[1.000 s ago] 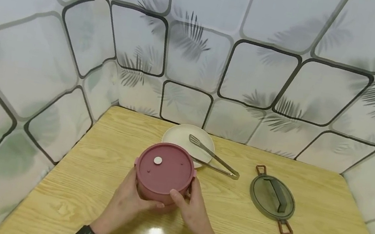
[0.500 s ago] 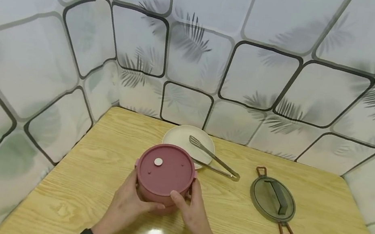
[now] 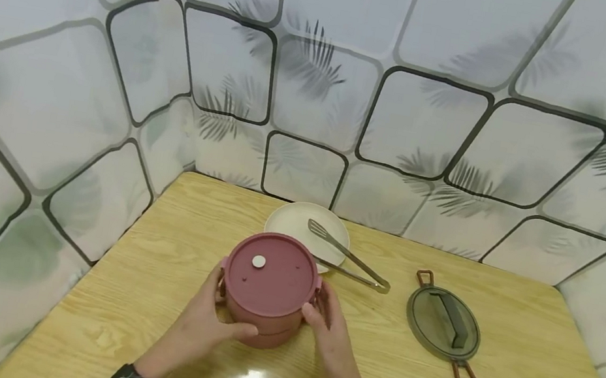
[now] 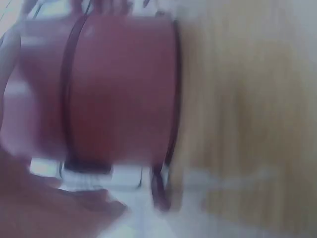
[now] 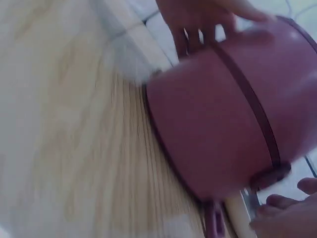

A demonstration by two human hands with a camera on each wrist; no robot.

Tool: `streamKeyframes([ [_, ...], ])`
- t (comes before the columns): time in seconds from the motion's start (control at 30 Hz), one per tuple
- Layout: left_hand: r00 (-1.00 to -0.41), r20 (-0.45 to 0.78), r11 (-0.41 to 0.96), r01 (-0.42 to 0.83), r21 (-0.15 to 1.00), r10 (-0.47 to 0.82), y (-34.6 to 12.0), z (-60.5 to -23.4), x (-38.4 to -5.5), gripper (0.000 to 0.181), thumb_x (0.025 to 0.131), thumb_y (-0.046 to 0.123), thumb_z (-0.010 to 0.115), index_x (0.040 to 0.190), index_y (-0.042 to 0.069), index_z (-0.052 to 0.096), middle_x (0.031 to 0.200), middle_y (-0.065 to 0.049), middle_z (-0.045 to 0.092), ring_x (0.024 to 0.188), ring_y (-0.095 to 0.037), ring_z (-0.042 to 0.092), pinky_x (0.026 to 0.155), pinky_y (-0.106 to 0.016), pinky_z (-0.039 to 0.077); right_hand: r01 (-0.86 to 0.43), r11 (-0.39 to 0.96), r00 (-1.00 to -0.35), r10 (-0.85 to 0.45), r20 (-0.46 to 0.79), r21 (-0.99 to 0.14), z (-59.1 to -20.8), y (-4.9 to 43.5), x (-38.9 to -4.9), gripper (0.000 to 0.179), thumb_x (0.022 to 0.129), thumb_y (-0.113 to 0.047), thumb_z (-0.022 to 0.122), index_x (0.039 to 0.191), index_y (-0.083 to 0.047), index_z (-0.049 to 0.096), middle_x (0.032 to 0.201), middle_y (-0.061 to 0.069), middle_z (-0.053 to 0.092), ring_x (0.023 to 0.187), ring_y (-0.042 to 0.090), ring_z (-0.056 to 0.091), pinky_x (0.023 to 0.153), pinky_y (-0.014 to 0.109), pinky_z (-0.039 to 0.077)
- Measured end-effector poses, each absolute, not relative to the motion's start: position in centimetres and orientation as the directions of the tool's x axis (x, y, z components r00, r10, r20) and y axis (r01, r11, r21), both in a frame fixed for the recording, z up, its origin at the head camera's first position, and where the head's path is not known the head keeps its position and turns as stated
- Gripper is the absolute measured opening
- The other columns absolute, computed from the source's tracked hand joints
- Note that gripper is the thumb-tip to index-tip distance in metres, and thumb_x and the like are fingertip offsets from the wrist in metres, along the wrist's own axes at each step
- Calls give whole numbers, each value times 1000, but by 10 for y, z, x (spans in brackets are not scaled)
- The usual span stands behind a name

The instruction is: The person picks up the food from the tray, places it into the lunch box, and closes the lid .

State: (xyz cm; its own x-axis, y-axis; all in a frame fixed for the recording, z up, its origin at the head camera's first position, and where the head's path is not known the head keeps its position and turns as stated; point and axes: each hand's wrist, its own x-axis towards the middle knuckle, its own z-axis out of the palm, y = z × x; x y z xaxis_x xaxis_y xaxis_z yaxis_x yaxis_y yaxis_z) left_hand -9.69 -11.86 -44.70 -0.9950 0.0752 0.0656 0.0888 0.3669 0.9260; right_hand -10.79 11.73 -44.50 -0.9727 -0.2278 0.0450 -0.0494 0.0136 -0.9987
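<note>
A dark-pink round lidded pot [image 3: 268, 276] stands on the table, a small white button on its lid and a seam round its side. My left hand [image 3: 200, 315] lies along its left side, thumb against the front and fingers behind the side handle. My right hand [image 3: 335, 339] is at its right side, fingers spread loosely by the handle. In the right wrist view a gap shows between my right fingers [image 5: 280, 206] and the pot's side. The left wrist view is blurred; there, too, the left fingers [image 4: 84, 208] look apart from the wall.
Behind the pot are a white plate [image 3: 289, 216] and metal tongs [image 3: 353, 262] lying across its rim. To the right sits a small grey-green lidded pan [image 3: 443, 320] with brown loop handles. Patterned fabric walls [image 3: 306, 170] border the wooden table [image 3: 164, 240].
My right hand has loosened and drawn outward from the pot, its thumb leaving the lid's edge. My left hand has eased slightly to the left. The pot stands where it was.
</note>
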Motion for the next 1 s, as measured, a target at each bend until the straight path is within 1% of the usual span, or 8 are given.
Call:
streamKeyframes([
  [0.13, -996, -65, 465, -30, 885, 59, -134, -448, -97, 130, 53, 57, 81, 146, 17, 0, 147, -18, 18, 122, -32, 36, 99, -53, 33, 18, 152, -986, -158, -42, -988, -449, 133, -104, 60, 96, -46, 40, 144, -15, 20, 148, 12, 21, 133, 25, 16, 107, 56, 15],
  [0.27, -991, -126, 499, -85, 862, 50, -136, -448, -98, 133, 51, 62, 80, 146, 9, 3, 141, -23, 30, 122, -33, 37, 99, -54, 33, 68, 214, -980, -167, -105, -974, -454, 138, -101, 64, 97, -50, 32, 143, -5, 22, 147, 19, 23, 133, 29, 16, 108, 56, 12],
  [0.37, -992, -129, 481, -109, 870, 9, -135, -447, -99, 133, 49, 61, 81, 146, 11, 5, 138, -20, 37, 120, -30, 40, 98, -53, 34, 63, 167, -975, -199, -96, -984, -456, 138, -100, 61, 100, -45, 28, 141, 0, 23, 146, 22, 23, 132, 28, 17, 109, 52, 11],
  [0.43, -992, -126, 474, -117, 872, -14, -134, -446, -98, 133, 48, 60, 82, 147, 13, 7, 140, -18, 36, 121, -29, 38, 99, -53, 33, 77, 109, -972, -213, -99, -991, -458, 138, -101, 60, 100, -42, 26, 141, 2, 22, 146, 23, 22, 132, 29, 17, 109, 51, 11],
  [0.67, -995, -62, 502, -12, 865, 83, -125, -447, -95, 123, 55, 60, 78, 147, 15, 8, 143, -14, 34, 128, -23, 30, 103, -49, 28, 150, -24, -972, -188, -143, -988, -460, 137, -102, 58, 100, -37, 29, 140, 5, 23, 145, 25, 23, 132, 30, 18, 110, 48, 11],
  [0.77, -995, -65, 528, -15, 849, 77, -124, -449, -94, 123, 55, 63, 75, 147, 16, 8, 146, -13, 29, 130, -22, 25, 104, -50, 25, 92, -101, -985, -158, -76, -991, -462, 135, -98, 55, 100, -32, 30, 138, 7, 24, 144, 27, 23, 132, 30, 20, 110, 46, 13],
  [0.87, -995, -63, 520, -11, 854, 83, -123, -450, -94, 121, 56, 62, 75, 147, 16, 9, 146, -13, 27, 130, -22, 24, 105, -49, 24, -9, -138, -986, -161, 31, -990, -463, 130, -93, 51, 100, -27, 32, 139, 4, 24, 145, 23, 24, 131, 27, 22, 109, 43, 16],
  [1.0, -995, -28, 507, 24, 862, 95, -121, -451, -93, 118, 58, 59, 76, 146, 18, 10, 145, -10, 32, 129, -18, 27, 105, -46, 25, -109, -70, -966, -226, 122, -992, -462, 120, -88, 49, 100, -26, 32, 143, -6, 19, 148, 13, 19, 133, 21, 19, 108, 40, 18],
])
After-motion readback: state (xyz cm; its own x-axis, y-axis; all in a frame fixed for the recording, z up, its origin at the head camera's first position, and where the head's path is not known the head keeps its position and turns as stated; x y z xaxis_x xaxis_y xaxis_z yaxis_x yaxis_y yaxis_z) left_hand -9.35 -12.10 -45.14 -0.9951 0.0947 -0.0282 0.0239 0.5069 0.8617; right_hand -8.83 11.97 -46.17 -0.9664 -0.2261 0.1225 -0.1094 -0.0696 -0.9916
